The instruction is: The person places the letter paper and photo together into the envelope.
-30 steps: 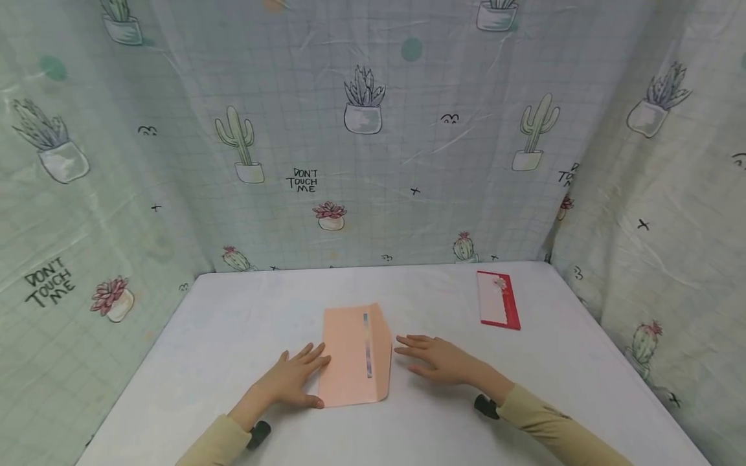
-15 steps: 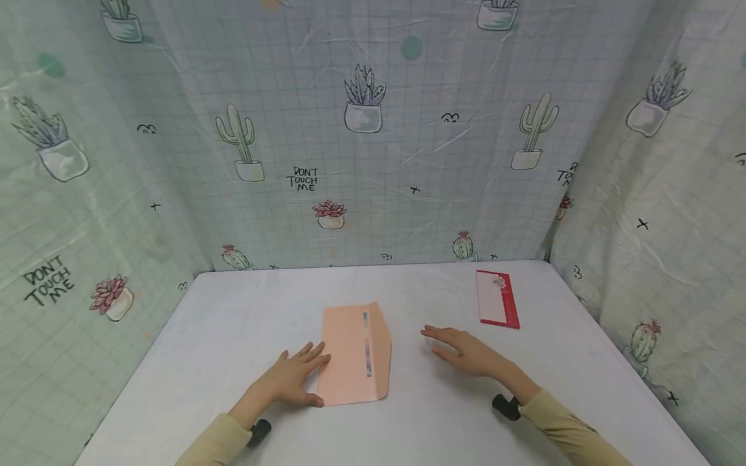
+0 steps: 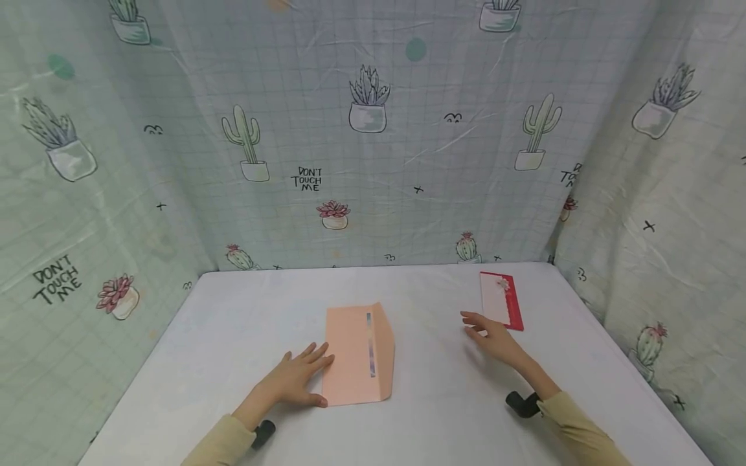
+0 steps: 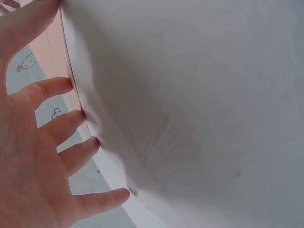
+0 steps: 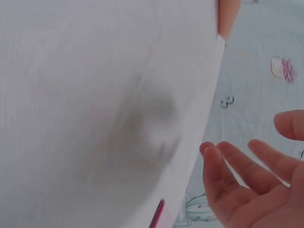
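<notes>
A peach-coloured envelope lies on the white table with its flap spread out to the right. A narrow printed strip runs beside the flap. My left hand rests at the envelope's left edge with fingers spread, and its fingertips touch that edge in the left wrist view. My right hand hovers over the table just short of a red and white card with a flower on it. Nothing is between its loosely bent fingers. The hand hides the card's lower left corner.
The white table reaches back to a hanging cloth printed with cacti, which also encloses both sides. A dark wrist camera sits under the right wrist, and another dark wrist camera under the left.
My right hand has moved away from beside the envelope's flap, rightward and farther back, up to the red and white card. The left hand and the envelope have stayed in place.
</notes>
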Motion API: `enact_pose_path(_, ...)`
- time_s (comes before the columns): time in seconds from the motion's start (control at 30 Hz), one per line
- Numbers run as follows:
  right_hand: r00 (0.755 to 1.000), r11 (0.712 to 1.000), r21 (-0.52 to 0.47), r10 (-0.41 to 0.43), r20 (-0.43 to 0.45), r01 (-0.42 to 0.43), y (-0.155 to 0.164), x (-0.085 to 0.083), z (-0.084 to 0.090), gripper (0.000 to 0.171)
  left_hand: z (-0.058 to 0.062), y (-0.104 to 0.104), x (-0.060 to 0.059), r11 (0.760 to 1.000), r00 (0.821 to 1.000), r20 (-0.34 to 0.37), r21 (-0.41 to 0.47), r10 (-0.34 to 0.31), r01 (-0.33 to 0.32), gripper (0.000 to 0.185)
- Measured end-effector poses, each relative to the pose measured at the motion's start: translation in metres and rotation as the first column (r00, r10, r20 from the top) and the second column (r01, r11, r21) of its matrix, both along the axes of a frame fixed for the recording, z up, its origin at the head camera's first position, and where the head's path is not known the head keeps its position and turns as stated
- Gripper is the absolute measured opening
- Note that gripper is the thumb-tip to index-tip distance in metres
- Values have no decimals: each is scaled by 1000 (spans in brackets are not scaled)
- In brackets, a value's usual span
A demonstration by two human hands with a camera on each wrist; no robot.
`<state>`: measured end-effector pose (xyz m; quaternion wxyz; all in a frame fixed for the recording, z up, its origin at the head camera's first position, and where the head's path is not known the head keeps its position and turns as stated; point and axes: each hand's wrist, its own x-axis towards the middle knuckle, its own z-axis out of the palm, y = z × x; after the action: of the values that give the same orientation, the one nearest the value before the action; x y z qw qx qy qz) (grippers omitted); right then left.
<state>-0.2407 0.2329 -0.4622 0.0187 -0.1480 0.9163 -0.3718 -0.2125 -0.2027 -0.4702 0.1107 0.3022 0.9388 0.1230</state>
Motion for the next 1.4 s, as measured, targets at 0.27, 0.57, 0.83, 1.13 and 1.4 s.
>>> enact_pose_path(0.27, 964, 974, -130, -154, 217, 185, 29, -10, 8, 47, -2, -2, -1, 1000, 1000, -25, 15, -7, 7, 90)
enact_pose_path(0.57, 935, 948, -209, -171, 309, 242, 63, -24, 20, 57, -6, -2, -5, 999, 1000, 2, -47, 15, -15, 89)
enact_pose_path(0.83, 840, 892, -146, -332, 429, 427, 85, -32, 15, 62, -5, 1, -5, 998, 1000, 7, -51, 23, -23, 89)
enact_pose_path(1.13, 758, 847, -93, -414, 505, 524, 101, -37, 10, 60, -1, 3, -2, 998, 1000, 0, -67, 10, -10, 89)
enact_pose_path(1.4, 675, 798, -38, -482, 558, 601, 109, -47, 1, 57, 1, 4, 1, 996, 999, -39, -86, -16, 13, 88)
